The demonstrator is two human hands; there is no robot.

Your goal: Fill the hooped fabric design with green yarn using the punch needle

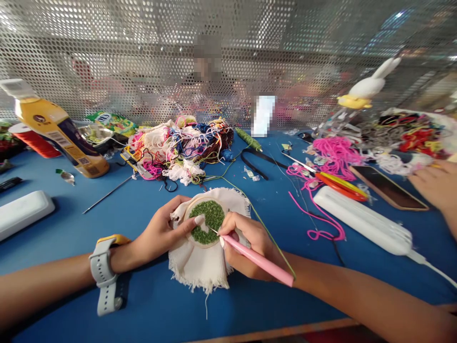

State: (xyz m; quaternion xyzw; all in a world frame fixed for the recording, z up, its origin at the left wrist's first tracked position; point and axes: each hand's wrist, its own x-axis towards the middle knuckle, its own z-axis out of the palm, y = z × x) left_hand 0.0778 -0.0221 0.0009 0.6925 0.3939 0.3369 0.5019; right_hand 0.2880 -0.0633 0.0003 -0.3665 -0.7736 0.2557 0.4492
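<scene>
White frayed fabric (pixel 200 267) is stretched in a small round embroidery hoop (pixel 192 237), with green looped yarn stitches (pixel 214 212) covering most of the circle. A pale patch shows near the middle. My left hand (pixel 167 226) grips the hoop's left side, thumb on top of the stitches and fingers hidden beneath. In my right hand (pixel 246 243) is a pink punch needle (pixel 264 264), held like a pen, its metal tip at the pale patch. Green yarn (pixel 264 224) runs from the tool's back end up to the far side of the table.
A pile of mixed yarn (pixel 185 143) lies behind the hoop, beside a yellow bottle (pixel 60 128). To the right are pink yarn (pixel 337 155), orange-handled scissors (pixel 342 186), a white corded device (pixel 362 221), a phone (pixel 389 186) and another person's hand (pixel 437 183). Perforated metal (pixel 143 62) stands behind.
</scene>
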